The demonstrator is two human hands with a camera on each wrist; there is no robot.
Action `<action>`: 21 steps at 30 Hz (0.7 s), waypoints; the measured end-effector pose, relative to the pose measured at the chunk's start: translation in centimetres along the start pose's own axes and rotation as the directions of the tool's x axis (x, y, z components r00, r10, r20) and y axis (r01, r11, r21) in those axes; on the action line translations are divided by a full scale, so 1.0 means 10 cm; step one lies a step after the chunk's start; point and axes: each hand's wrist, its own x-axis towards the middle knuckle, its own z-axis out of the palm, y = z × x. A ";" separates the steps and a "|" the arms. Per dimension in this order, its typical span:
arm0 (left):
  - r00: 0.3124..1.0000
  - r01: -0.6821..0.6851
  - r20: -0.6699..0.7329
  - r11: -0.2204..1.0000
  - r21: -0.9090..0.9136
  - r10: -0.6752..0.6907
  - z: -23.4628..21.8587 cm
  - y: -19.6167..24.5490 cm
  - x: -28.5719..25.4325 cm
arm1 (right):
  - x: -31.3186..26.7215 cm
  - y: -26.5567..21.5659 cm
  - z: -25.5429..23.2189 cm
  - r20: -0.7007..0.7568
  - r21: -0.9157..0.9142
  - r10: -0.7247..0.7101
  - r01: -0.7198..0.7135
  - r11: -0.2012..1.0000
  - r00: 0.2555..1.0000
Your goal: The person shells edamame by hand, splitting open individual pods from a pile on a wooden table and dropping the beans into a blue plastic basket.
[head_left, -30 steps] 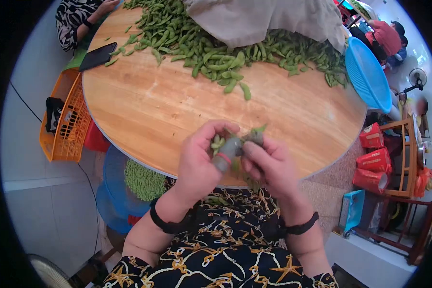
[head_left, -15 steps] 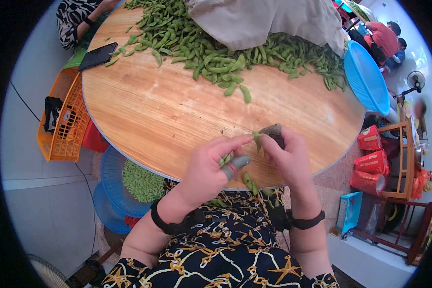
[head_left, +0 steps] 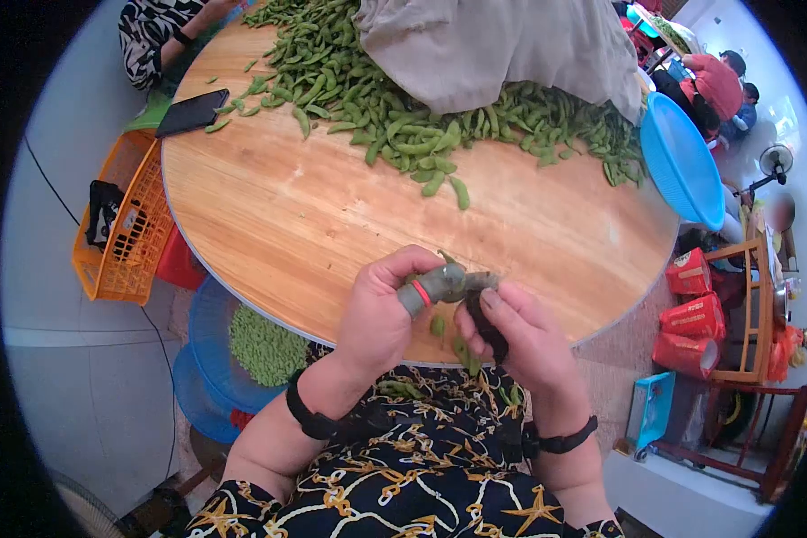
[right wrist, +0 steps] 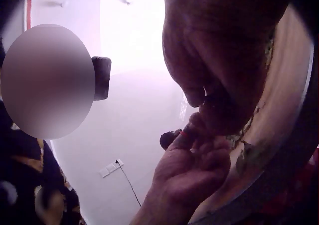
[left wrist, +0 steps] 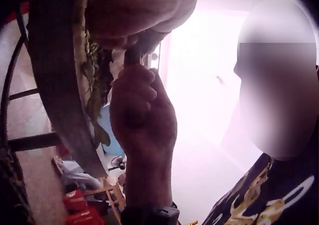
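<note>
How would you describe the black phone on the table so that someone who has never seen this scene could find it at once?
Start at the round wooden table and go to its far left edge, beside the orange basket. There, just left of the heap of green soybean pods, lies the phone. It is the only flat, black, rectangular thing among scattered green pods.

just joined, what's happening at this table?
A person is shelling green bean pods at the near edge of a round wooden table. The left hand, with a grey thumb cover, and the right hand pinch one pod between them. A big pile of pods lies across the table; shelled beans fill a blue basin below.
</note>
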 end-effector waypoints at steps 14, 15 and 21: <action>0.983 0.178 0.047 0.984 0.026 -0.179 0.02 0.09 0.11 | 0.15 0.12 0.07 -0.087 -0.022 -0.030 0.028 0.999 0.996; 0.972 0.222 0.087 0.975 -0.023 -0.220 -0.01 0.11 0.12 | 0.17 0.14 0.06 -0.072 0.003 -0.031 0.031 1.000 0.997; 0.921 0.379 0.165 0.909 -0.174 -0.352 -0.12 0.19 0.15 | 0.17 0.08 0.07 0.169 0.471 0.185 -0.244 0.848 0.968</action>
